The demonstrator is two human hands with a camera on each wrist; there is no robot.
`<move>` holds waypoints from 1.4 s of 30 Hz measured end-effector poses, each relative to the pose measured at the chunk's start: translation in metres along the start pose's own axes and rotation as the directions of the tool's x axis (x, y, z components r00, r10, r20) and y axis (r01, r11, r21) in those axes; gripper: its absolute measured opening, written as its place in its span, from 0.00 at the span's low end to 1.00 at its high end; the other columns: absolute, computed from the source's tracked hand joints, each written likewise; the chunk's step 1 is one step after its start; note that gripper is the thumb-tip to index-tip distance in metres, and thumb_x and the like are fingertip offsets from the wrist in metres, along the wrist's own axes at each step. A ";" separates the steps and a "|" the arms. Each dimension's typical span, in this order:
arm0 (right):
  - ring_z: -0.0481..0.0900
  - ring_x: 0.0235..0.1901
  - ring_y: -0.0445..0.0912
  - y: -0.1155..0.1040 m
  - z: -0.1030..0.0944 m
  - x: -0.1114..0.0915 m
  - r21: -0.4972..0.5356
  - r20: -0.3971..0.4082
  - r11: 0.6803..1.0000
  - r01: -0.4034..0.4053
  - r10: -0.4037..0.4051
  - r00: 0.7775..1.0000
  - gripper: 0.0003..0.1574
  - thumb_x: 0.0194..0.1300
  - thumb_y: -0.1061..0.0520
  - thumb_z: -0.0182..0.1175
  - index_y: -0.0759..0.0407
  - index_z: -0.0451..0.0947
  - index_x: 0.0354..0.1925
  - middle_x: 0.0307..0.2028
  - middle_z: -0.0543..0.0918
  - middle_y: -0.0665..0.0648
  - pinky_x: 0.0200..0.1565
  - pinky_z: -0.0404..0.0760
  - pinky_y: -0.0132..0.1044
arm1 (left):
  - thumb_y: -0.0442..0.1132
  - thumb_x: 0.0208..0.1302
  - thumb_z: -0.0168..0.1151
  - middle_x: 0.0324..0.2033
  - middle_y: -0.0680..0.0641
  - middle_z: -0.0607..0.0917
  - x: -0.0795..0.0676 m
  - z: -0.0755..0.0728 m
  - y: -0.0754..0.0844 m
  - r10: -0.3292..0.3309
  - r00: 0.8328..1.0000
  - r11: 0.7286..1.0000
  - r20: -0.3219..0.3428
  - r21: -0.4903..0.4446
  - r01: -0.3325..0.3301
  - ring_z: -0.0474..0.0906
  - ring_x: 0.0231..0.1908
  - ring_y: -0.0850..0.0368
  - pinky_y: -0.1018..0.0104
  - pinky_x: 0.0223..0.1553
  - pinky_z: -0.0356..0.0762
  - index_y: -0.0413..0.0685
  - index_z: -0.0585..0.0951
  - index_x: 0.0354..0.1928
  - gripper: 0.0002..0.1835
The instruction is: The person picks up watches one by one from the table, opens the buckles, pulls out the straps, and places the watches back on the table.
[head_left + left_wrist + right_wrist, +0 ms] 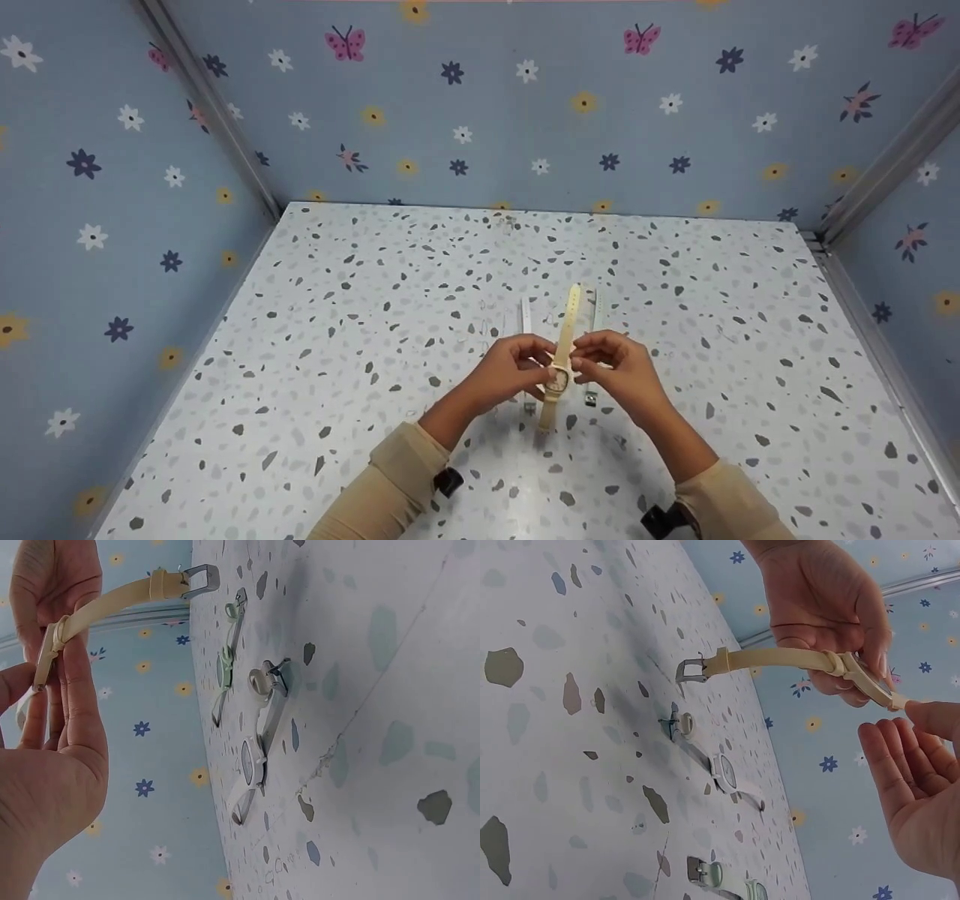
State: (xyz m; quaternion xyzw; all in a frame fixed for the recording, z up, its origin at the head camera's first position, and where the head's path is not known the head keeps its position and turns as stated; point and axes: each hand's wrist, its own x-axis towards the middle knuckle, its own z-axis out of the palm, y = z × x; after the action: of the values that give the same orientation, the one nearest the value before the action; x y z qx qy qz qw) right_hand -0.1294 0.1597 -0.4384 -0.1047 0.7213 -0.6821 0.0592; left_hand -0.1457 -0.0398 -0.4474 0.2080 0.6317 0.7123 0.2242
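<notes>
A cream wristwatch point(557, 381) is held up over the table, its strap stretched lengthwise and the metal buckle point(692, 670) hanging at the near end. My left hand point(514, 367) pinches the case from the left, thumb by the dial. From the right, my right hand point(619, 367) has its thumb and fingertips at the strap beside the case. Below, a white wristwatch point(253, 761) lies on the table toward the left. A pale green wristwatch point(757, 890) lies toward the right, partly hidden by my right hand in the head view.
Speckled white tabletop point(337, 322) spreads around the hands. Faint thin loops point(487, 306) lie left of the watches. Blue flowered panels point(495, 105) enclose the back and both sides, with metal rails point(217, 112) at the corners.
</notes>
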 end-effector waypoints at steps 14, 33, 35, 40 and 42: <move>0.74 0.37 0.60 0.000 -0.013 -0.008 -0.114 -0.010 0.993 0.033 -0.035 0.999 0.17 0.55 0.66 0.60 0.74 0.72 0.43 0.38 0.76 0.69 0.33 0.81 0.42 | 0.27 0.57 0.56 0.36 0.37 0.74 -0.010 -0.016 -0.002 0.045 0.995 0.997 -0.086 -0.062 -0.050 0.78 0.32 0.49 0.46 0.32 0.77 0.30 0.71 0.48 0.16; 0.74 0.41 0.58 0.026 -0.042 -0.016 -0.287 -0.131 0.949 0.128 -0.171 0.976 0.17 0.57 0.63 0.59 0.69 0.73 0.45 0.43 0.75 0.66 0.33 0.78 0.27 | 0.31 0.57 0.58 0.38 0.39 0.74 -0.032 -0.056 -0.010 0.065 0.961 0.992 -0.270 -0.088 -0.092 0.78 0.34 0.52 0.51 0.33 0.79 0.32 0.69 0.52 0.21; 0.74 0.43 0.58 0.029 -0.044 -0.016 -0.299 -0.164 0.948 0.109 -0.163 0.973 0.18 0.57 0.62 0.60 0.68 0.73 0.46 0.44 0.75 0.66 0.35 0.77 0.25 | 0.31 0.57 0.58 0.38 0.39 0.74 -0.036 -0.061 -0.010 0.059 0.953 0.991 -0.297 -0.095 -0.091 0.78 0.34 0.52 0.51 0.34 0.79 0.31 0.69 0.53 0.21; 0.71 0.46 0.62 0.035 -0.051 -0.017 -0.256 -0.204 0.959 0.123 -0.178 0.963 0.18 0.56 0.63 0.60 0.67 0.73 0.46 0.44 0.74 0.65 0.41 0.76 0.29 | 0.34 0.57 0.59 0.38 0.39 0.73 -0.040 -0.073 -0.017 0.041 0.934 0.992 -0.354 -0.099 -0.081 0.77 0.35 0.52 0.50 0.35 0.78 0.33 0.70 0.53 0.22; 0.70 0.46 0.63 0.036 -0.053 -0.018 -0.234 -0.218 0.962 0.138 -0.190 0.957 0.18 0.56 0.64 0.60 0.68 0.73 0.46 0.44 0.74 0.66 0.43 0.76 0.32 | 0.37 0.55 0.62 0.37 0.39 0.73 -0.039 -0.079 -0.024 0.034 0.920 0.992 -0.391 -0.098 -0.078 0.77 0.35 0.51 0.50 0.35 0.78 0.36 0.71 0.52 0.22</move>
State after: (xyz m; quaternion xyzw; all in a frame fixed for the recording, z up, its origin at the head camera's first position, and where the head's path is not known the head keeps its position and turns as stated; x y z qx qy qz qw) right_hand -0.1269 0.2166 -0.4724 -0.0876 0.7818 -0.6097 -0.0968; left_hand -0.1584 -0.1240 -0.4811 0.0677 0.6167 0.7796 0.0852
